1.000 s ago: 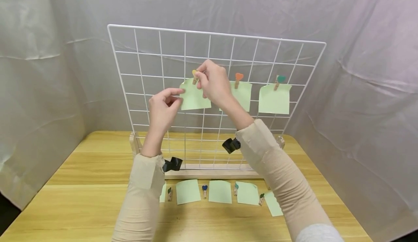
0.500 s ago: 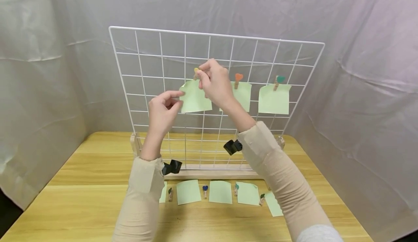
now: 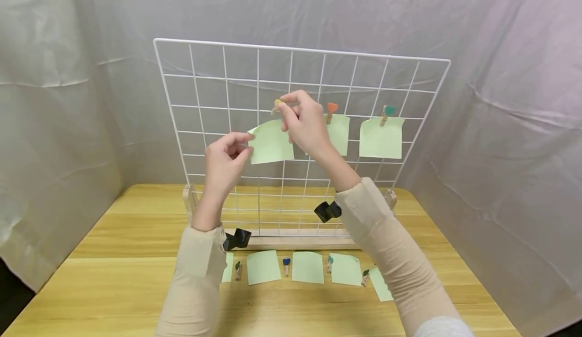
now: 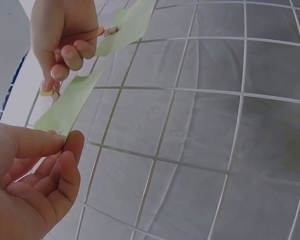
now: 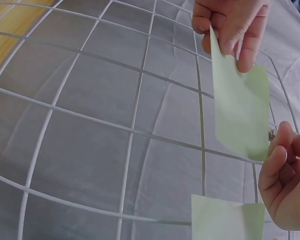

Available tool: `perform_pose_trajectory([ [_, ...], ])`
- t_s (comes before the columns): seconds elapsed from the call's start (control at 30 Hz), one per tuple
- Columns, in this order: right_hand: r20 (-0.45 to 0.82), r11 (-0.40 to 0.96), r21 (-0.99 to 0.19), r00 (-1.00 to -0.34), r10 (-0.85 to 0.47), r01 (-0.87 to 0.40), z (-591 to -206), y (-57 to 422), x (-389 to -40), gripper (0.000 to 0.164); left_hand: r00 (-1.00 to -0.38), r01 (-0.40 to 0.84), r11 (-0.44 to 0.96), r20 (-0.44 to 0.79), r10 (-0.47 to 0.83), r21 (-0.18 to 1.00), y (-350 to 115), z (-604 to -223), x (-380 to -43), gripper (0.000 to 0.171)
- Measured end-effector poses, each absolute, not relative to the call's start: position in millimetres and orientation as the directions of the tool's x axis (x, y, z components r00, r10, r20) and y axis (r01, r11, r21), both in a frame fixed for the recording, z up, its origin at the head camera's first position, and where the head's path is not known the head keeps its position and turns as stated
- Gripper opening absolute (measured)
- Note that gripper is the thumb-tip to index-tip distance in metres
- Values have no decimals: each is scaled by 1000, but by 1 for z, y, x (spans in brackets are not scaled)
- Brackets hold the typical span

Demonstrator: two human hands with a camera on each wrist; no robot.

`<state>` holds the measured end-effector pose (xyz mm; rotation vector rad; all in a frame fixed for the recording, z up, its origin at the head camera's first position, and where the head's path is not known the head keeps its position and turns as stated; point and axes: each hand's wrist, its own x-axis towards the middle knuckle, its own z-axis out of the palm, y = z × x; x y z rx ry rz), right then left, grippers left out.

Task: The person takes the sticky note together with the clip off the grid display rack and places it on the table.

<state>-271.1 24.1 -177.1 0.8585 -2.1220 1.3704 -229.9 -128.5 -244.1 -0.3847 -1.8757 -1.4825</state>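
My left hand (image 3: 223, 162) pinches the left edge of a pale green paper note (image 3: 272, 145) between thumb and fingers, in front of a white wire grid (image 3: 209, 107). Above the note's top edge, my right hand (image 3: 305, 122) pinches a small wooden clothespin with a yellow heart (image 3: 278, 103). In the head view a narrow gap shows between pin and paper. The right wrist view has the note (image 5: 242, 100) slanting between both hands, its top corner close to the right fingers. To the right, an orange-heart clothespin (image 3: 332, 108) holds a second note (image 3: 338, 135), partly behind my right hand.
A teal-heart clothespin (image 3: 389, 110) holds another note (image 3: 381, 139) at the grid's right. The grid stands in a wooden base (image 3: 300, 242). Before it on the table (image 3: 136, 276) lie several green notes (image 3: 307, 267) and clothespins, one with a blue heart (image 3: 286, 266).
The left hand and the note have lowered a little. The right hand with the yellow-heart clothespin has shifted slightly right and down, and the pin now appears apart from the note's top edge.
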Motion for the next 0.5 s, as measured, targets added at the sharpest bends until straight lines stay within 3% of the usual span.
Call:
perform_pose_trajectory([
  [0.5,729,216,-609,-646,-226,-763,-205,47,-263,18,-706,632,286,687,-172,720,-128,-260,-220,6],
])
